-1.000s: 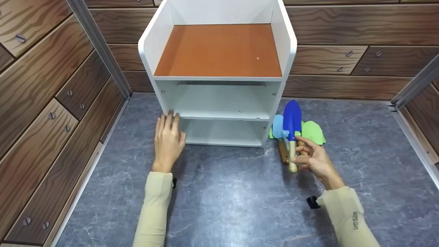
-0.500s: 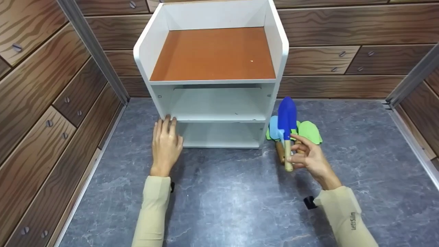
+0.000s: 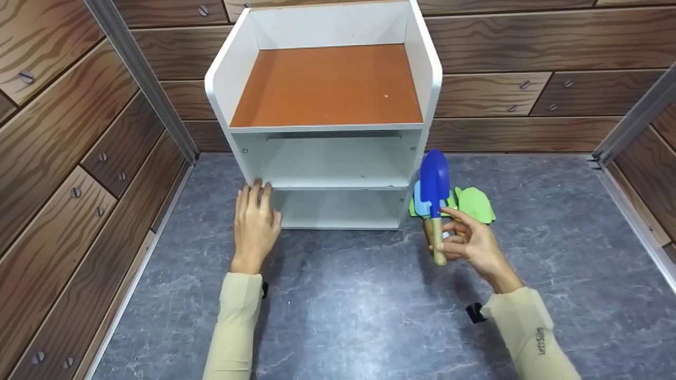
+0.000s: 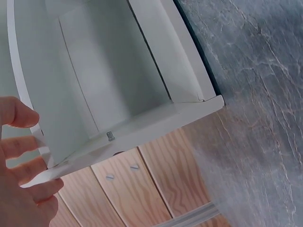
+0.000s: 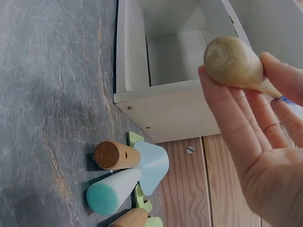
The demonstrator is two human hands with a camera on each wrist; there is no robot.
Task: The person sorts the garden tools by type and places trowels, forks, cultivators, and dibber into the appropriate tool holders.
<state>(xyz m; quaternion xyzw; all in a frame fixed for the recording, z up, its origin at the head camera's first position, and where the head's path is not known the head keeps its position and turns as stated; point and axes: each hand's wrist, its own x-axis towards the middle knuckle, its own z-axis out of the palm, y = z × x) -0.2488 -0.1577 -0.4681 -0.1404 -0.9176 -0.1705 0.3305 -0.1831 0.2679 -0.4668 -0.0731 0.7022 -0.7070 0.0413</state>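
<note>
Blue trowel [image 3: 435, 184]: held just beside the right wall of the white cabinet [image 3: 327, 128], blade pointing away, in front of the heaped tools as seen from the head view.
Right hand [image 3: 472, 244]: clamped on the pale wooden handle [image 5: 232, 64], thumb against fingers; this hold appears to leave the blade unobstructed.
Left hand [image 3: 254, 227]: fingers slightly apart, resting at the cabinet's left front edge beside the middle shelf [image 3: 332, 169], presumably as a steadying touch.
Light-blue tool [image 5: 151, 165] and green-bladed tools [image 3: 475, 205]: heaped on the grey floor [image 3: 343, 316] near the cabinet, conveniently within the right hand's reach.
Obscured: parts of the heap behind trowel and hand; the trowel's blade, only a blue sliver in the right wrist view.
Uncertain: how firmly the left fingers press.
Cut off: both sleeves [image 3: 235, 322], at the head view's lower edge.
</note>
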